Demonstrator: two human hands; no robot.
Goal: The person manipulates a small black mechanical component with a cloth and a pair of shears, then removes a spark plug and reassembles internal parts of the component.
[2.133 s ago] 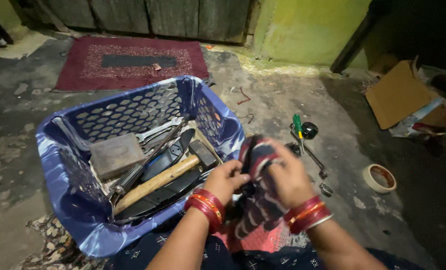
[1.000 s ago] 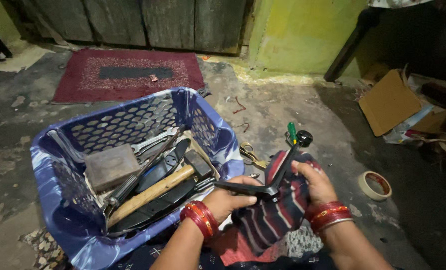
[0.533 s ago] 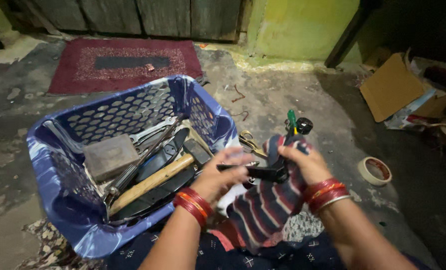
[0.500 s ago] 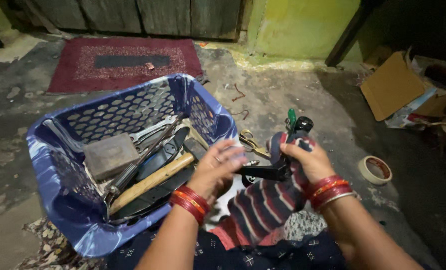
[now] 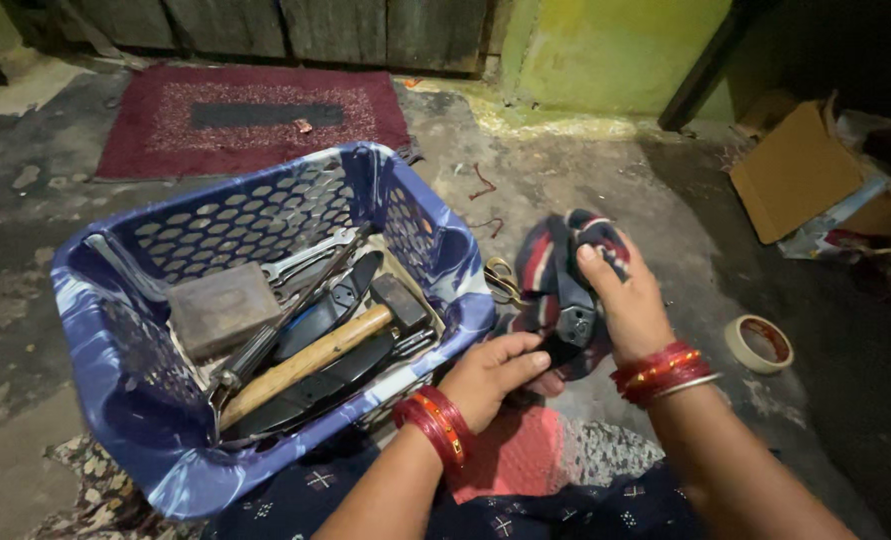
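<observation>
My right hand (image 5: 627, 298) presses a red, dark and white striped cloth (image 5: 548, 262) around the upper part of a black tool (image 5: 571, 322). My left hand (image 5: 493, 375) grips the lower end of that same black tool, just right of the blue basket. The blue perforated plastic basket (image 5: 105, 345) stands at the left and holds a wooden-handled hammer (image 5: 317, 352), a wrench (image 5: 303, 259), a grey metal block (image 5: 222, 308) and dark flat tools. Both wrists wear red bangles.
A roll of tape (image 5: 760, 343) lies on the concrete floor at the right. Scissors (image 5: 505, 280) lie beside the cloth. A cardboard box (image 5: 797, 170) sits at the far right, a red mat (image 5: 255, 115) before the wooden door at the back.
The cloth has been bunched up around the black tool, hiding the green-handled tool seen earlier. My left hand has shifted from the tool's middle down to its lower end.
</observation>
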